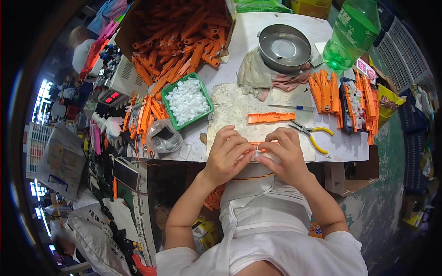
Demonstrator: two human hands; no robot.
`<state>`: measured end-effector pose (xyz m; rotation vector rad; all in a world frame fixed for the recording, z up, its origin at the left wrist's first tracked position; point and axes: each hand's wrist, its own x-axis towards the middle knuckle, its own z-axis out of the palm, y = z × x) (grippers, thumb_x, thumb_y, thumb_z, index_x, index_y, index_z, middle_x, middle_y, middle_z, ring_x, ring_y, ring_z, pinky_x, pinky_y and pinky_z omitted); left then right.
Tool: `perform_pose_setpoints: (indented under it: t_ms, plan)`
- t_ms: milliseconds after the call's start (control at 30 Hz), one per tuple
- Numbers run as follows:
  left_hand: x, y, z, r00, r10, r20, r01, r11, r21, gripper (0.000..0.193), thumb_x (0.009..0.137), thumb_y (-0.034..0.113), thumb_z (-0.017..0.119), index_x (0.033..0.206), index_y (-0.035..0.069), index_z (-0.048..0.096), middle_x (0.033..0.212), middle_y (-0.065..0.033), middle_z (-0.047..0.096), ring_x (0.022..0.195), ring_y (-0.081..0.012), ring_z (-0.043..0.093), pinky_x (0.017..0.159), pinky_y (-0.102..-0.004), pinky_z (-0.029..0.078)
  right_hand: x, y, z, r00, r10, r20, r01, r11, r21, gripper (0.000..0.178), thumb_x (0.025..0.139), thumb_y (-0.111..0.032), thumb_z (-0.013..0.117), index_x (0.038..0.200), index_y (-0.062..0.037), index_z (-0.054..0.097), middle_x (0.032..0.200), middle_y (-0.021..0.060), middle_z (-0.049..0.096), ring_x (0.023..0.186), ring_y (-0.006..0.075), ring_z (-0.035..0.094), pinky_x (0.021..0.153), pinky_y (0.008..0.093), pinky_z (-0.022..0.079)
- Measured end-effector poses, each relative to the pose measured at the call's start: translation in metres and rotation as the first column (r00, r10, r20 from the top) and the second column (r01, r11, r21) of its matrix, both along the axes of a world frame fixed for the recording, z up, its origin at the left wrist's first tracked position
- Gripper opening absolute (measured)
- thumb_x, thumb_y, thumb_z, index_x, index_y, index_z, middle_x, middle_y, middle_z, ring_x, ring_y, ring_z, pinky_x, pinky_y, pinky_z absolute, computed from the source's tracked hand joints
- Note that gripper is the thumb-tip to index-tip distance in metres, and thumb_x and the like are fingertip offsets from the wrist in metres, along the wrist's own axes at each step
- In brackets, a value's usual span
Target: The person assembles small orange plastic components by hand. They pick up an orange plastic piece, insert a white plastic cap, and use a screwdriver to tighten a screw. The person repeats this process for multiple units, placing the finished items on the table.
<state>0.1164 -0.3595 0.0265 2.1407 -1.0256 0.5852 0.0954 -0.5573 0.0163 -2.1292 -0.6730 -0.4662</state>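
Orange part (261, 143) between two curled hands (227, 155) (287, 156)

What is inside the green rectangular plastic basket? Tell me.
The green rectangular plastic basket holds a heap of small white plastic-looking pieces. They cover its floor, so the bottom and anything buried beneath cannot be seen.

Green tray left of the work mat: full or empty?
Full, or close to it: small white parts heap across the green tray, hiding its floor.
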Motion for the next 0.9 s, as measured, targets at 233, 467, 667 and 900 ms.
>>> perform_pose_setpoints:
  t_ms: [233, 467, 667, 900]
  plan:
    - [0.0, -0.033, 0.014, 0.985, -0.16, 0.071, 0.159, 0.987, 0.022, 0.021, 0.066, 0.005, 0.076, 0.083, 0.008, 0.065, 0.084, -0.0037, 0.059, 0.084, -0.0226, 0.054, 0.091, -0.0477, 0.043, -0.008, -0.04, 0.005, 0.857, 0.252, -0.45, -0.021, 0.889, 0.457, 0.015, 0.082, -0.02, 0.068, 0.084, -0.0048, 0.067, 0.088, 0.0049, 0.06, 0.093, 0.02, 0.051, 0.088, 0.0326, 0.037]
    - [0.014, -0.102, 0.042, 0.899, -0.424, 0.11, 0.417, 0.905, 0.083, 0.021, 0.064, 0.007, 0.076, 0.082, 0.009, 0.063, 0.085, -0.0034, 0.059, 0.085, -0.0218, 0.054, 0.093, -0.0474, 0.042, -0.032, -0.104, 0.02, 0.887, -0.063, -0.458, 0.356, 0.725, 0.59, 0.007, 0.082, -0.007, 0.065, 0.082, -0.0003, 0.062, 0.092, 0.0065, 0.058, 0.091, 0.0158, 0.054, 0.082, 0.0271, 0.042]
    - [0.079, -0.199, 0.052, 0.938, -0.284, 0.199, 0.282, 0.959, 0.041, 0.016, 0.07, 0.011, 0.073, 0.08, 0.007, 0.061, 0.083, -0.0063, 0.056, 0.092, -0.0271, 0.052, 0.088, -0.0414, 0.042, -0.067, -0.129, 0.025, 0.866, -0.421, -0.271, 0.464, 0.47, 0.751, 0.002, 0.084, 0.0, 0.058, 0.084, 0.0015, 0.059, 0.094, 0.0056, 0.05, 0.085, 0.011, 0.047, 0.076, 0.0227, 0.039]
    - [0.133, -0.265, 0.022, 0.959, -0.132, 0.25, 0.087, 0.979, 0.183, 0.015, 0.073, 0.019, 0.068, 0.079, 0.006, 0.063, 0.085, -0.0104, 0.059, 0.093, -0.0285, 0.053, 0.086, -0.0407, 0.042, -0.077, -0.126, 0.017, 0.832, -0.459, -0.312, 0.541, 0.544, 0.642, 0.004, 0.084, -0.001, 0.059, 0.082, 0.0006, 0.058, 0.092, 0.0041, 0.05, 0.082, 0.0105, 0.048, 0.073, 0.0221, 0.039]
